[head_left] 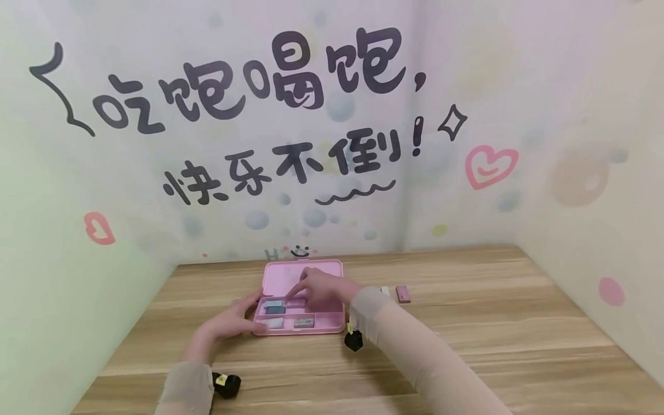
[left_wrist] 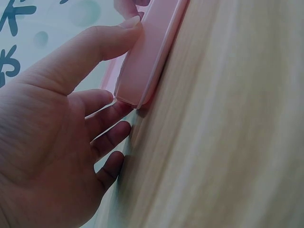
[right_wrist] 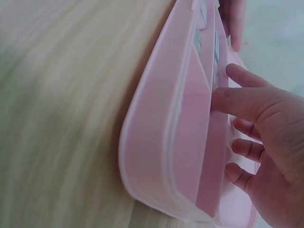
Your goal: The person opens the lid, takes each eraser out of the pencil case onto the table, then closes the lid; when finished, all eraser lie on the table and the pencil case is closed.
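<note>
A pink case [head_left: 329,321] with inner dividers lies on the table, its lid [head_left: 280,276] folded back toward the wall. My left hand [head_left: 232,320] grips its left end, thumb at the front edge and fingers at the side. Over the back compartment my right hand [head_left: 325,288] reaches in, index finger stretched toward a purplish block [head_left: 296,302]; no held object shows in its fingers. Beside that block lie a light blue block [head_left: 273,302] and a dark teal block [head_left: 275,310]. The front row holds a whitish piece [head_left: 274,323] and a grey-green block [head_left: 304,323].
To the right of the case, a pink block [head_left: 403,294] lies on the wooden table [head_left: 467,323], with a white piece [head_left: 385,291] partly hidden by the right sleeve. A printed wall covering [head_left: 363,230] stands along the table's back edge.
</note>
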A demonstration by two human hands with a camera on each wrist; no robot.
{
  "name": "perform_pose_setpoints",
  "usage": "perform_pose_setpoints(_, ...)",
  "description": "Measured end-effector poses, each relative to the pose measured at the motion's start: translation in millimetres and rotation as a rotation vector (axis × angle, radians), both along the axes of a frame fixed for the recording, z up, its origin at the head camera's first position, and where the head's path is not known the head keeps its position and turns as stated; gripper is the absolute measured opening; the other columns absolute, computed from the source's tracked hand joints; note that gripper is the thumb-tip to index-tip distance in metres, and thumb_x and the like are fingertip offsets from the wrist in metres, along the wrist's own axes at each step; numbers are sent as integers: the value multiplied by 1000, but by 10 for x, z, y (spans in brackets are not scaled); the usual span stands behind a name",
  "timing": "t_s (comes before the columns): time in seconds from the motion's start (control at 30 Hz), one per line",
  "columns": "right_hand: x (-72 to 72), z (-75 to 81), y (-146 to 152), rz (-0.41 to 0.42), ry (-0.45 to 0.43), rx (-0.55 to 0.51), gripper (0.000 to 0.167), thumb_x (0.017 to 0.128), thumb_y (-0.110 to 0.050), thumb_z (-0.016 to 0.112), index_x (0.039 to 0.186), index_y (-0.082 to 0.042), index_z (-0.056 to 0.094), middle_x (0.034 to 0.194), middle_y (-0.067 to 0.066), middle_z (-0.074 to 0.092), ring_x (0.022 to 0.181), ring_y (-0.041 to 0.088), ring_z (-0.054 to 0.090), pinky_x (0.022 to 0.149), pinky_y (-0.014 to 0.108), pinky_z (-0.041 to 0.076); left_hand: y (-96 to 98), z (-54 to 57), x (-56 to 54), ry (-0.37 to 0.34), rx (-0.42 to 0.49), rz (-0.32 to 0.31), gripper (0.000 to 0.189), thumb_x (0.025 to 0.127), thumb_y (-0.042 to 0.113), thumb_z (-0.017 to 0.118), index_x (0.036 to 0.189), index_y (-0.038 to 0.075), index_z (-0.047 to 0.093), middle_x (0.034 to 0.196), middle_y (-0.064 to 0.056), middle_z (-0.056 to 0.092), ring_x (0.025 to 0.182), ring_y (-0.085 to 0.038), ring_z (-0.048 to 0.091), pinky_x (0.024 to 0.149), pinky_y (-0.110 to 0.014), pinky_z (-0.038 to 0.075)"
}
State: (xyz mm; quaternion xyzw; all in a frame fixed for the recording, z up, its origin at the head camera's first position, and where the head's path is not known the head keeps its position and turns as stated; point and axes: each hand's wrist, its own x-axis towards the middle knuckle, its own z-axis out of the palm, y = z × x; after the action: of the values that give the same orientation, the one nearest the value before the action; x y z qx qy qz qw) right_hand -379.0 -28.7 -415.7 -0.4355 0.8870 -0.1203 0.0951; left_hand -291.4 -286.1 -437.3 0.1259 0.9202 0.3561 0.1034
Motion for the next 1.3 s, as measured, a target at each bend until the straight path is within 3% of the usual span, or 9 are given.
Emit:
perform_pose_setpoints(0.3,26,12,-21,16,-10,-1,62,75,-2,75,122,-42,67,109,-2,45,97,10,42,81,20,38,5,2,1,2,-12,-2,105,76,42,79,155,10,20,155,-24,22,139,-46,18,105,-67,19)
perform_pose_setpoints(0.63,40,8,-36,23,2,5,59,83,3,65,121,-42,68,107,-1,46,95,11,43,81,21,38,14,8,12,-1,-20,8,106,75,43,79,155,10,19,156,-24,21,140,-49,15,105,-68,17)
perform_pose_setpoints(0.93,46,5,-36,63,75,29,52,87,-1,64,120,-41,68,105,-1,45,94,11,44,81,21,39,37,23,24,-7,-2,11,106,75,42,80,155,10,19,156,-24,20,140,-48,15,105,-67,18)
perform_pose_setpoints(1.3,57,52,-10,52,69,60,48,88,-5,65,121,-40,63,114,2,47,97,12,45,86,24,41,20,14,14,-8,-9,3,106,75,42,79,155,8,19,156,-26,19,140,-49,13,106,-67,17)
